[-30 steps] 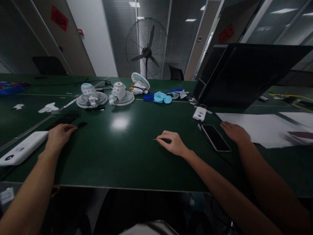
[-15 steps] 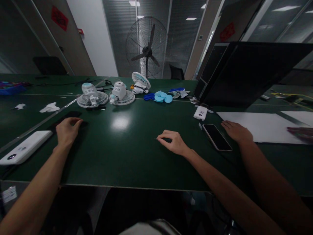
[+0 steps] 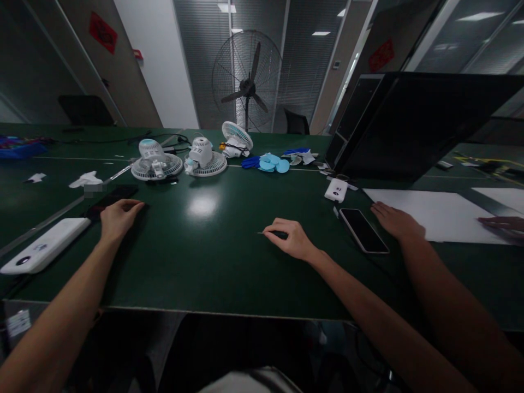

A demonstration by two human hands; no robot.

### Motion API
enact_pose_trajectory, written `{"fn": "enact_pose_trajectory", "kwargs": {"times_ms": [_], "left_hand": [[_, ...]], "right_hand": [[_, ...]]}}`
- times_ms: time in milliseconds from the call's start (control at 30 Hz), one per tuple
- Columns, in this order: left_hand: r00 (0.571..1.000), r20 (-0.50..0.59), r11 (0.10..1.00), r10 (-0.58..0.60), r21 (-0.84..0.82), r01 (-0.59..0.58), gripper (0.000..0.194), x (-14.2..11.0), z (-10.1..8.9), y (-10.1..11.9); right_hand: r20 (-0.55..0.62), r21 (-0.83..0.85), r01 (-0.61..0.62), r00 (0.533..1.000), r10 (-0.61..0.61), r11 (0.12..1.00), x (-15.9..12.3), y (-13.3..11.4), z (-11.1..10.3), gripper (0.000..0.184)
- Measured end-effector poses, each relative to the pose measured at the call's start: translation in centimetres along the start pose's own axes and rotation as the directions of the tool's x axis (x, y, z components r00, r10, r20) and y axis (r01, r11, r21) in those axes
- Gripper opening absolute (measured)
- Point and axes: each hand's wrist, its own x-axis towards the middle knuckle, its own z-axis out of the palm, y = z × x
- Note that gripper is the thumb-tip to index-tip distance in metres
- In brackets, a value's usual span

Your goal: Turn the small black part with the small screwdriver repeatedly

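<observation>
My right hand [image 3: 290,238] rests low over the green table, thumb and index finger pinched on a thin needle-like piece [image 3: 259,233]. Its fine tip points left; the rest is hidden in the fingers. On the left, my left hand [image 3: 118,219] is closed, thumb and fingertips together. Whether anything is between them I cannot make out. Behind that hand lies a dark phone [image 3: 123,192], partly covered by it. A white power bank [image 3: 45,245] sits to the left of my left wrist.
Small white fans [image 3: 156,166] stand at the back, near light-blue fan blades [image 3: 272,162]. To the right are a phone [image 3: 363,230], a small white device [image 3: 336,190] and a large black monitor [image 3: 426,125]. Another person's hand [image 3: 399,221] lies on a white sheet [image 3: 442,215].
My left hand has shifted slightly right, with its fingers closer together. My right hand has stayed in place. At far right, the other person's hand has moved a little on the sheet.
</observation>
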Motion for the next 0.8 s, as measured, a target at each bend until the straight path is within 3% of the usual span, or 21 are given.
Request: {"fn": "enact_pose_trajectory", "kwargs": {"times_ms": [167,300,367,433,500,600,700,800], "left_hand": [[1.0,0.009,0.999,-0.003,-0.032,0.003,0.053,0.1,0.0,-0.2],[0.999,0.05,0.999,0.004,0.039,-0.006,0.056,0.2,-0.1,-0.2],[0.995,0.093,0.998,0.04,0.047,-0.045,0.056,-0.3,0.3,0.7],[0.976,0.16,0.989,0.148,-0.018,-0.147,0.054,-1.7,1.4,2.5],[0.916,0.232,0.943,0.328,-0.144,-0.301,0.049,-4.1,3.0,5.5],[0.761,0.313,0.819,0.568,-0.309,-0.484,0.041,-9.2,5.9,11.3],[0.603,0.359,0.697,0.712,-0.46,-0.55,0.031,-13.7,8.2,16.4],[0.516,0.371,0.63,0.772,-0.549,-0.548,0.024,-16.2,9.3,19.1]], "right_hand": [[0.002,0.001,-0.001,1.0,0.001,1.0,0.0,0.1,0.1,0.019],[-0.007,-0.019,0.007,1.0,-0.007,1.0,0.0,0.2,0.2,0.019],[-0.011,-0.03,0.011,1.0,-0.011,0.999,0.0,0.2,0.2,0.019],[-0.013,-0.036,0.018,1.0,-0.019,0.999,0.0,0.3,0.3,0.019],[-0.006,-0.037,0.026,1.0,-0.026,0.999,0.0,0.2,0.3,0.018],[0.009,-0.055,0.029,1.0,-0.029,0.998,0.1,0.2,0.3,0.018],[0.001,-0.083,0.035,0.999,-0.035,0.996,0.0,0.3,0.4,0.017],[-0.009,-0.106,0.044,0.999,-0.045,0.993,0.0,0.3,0.5,0.017]]}}
